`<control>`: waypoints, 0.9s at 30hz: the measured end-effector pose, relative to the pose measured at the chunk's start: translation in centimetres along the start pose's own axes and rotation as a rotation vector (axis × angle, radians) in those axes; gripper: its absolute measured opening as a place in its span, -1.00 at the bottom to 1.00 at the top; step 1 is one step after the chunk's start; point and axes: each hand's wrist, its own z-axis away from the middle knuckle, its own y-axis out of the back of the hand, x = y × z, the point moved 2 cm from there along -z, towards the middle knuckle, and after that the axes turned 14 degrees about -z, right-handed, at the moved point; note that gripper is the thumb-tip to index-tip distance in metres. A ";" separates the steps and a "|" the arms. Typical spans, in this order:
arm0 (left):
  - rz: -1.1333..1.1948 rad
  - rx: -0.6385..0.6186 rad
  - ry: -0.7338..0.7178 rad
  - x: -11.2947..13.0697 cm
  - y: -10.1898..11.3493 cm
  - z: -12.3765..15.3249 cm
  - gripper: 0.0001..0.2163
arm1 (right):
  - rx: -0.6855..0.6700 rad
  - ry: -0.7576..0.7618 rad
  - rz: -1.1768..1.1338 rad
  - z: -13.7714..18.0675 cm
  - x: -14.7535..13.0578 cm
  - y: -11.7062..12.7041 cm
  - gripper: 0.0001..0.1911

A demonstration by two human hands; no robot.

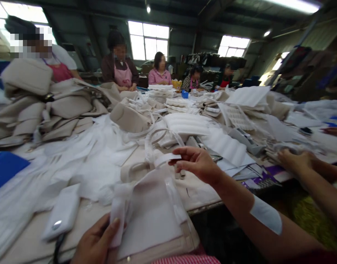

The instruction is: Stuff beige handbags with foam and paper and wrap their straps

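Observation:
In front of me lies a beige bag (179, 242) with a white foam sheet (152, 216) over its face and clear tape along its side. My left hand (97, 238), low at the bag's left edge, grips a white foam strip (118, 223) between thumb and fingers. Above the bag, my right hand (197, 163) pinches the end of another white strip (167, 158) that curves down toward the bag's top. Just behind it stand handles (149, 145) wrapped in white material. A white patch (266, 215) is stuck to my right forearm.
At left are a white device (64, 209) with a black cable, a blue object (7, 168) and heaped beige bags (72, 106). Ribbed white padding (226, 145) lies beyond my right hand. A co-worker's hands (295, 159) are at right; several people sit across the table.

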 end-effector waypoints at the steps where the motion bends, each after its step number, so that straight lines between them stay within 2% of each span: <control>1: 0.069 -0.049 0.037 0.1 0.0 0.1 -0.57 | 0.005 -0.024 0.026 0.6 0.5 -1.0 -0.66; 3: 0.179 -0.090 0.052 0.4 0.1 0.3 -0.57 | -0.007 -0.020 0.181 1.6 1.8 -2.7 -0.81; 6: 0.341 -0.121 0.068 0.5 0.2 0.5 -0.61 | -0.155 0.075 0.468 2.0 3.6 -4.9 -0.92; 8: 0.425 -0.154 0.078 0.5 0.3 0.6 -0.64 | -0.212 0.071 0.493 1.7 4.4 -6.1 -0.90; 10: 0.472 -0.180 0.073 0.5 0.3 0.7 -0.68 | -0.146 0.012 0.387 1.2 5.0 -6.9 -0.88; 13: 0.510 -0.179 0.085 0.5 0.5 0.7 -0.69 | 0.017 -0.038 0.275 0.6 5.9 -7.1 -0.81; 15: 0.526 -0.160 0.099 0.4 0.6 0.7 -0.68 | 0.055 -0.075 0.317 0.8 6.8 -7.0 -0.75; 22: 0.560 -0.143 0.125 0.2 0.6 0.3 -0.65 | -0.104 -0.271 0.793 3.7 8.5 -6.7 -0.87; 24: 0.562 -0.131 0.132 0.3 0.5 0.4 -0.64 | -0.127 -0.307 0.805 4.1 8.5 -6.9 -0.86; 27: 0.572 -0.104 0.138 0.3 0.2 0.4 -0.58 | -0.092 -0.438 0.639 4.3 8.6 -7.3 -0.78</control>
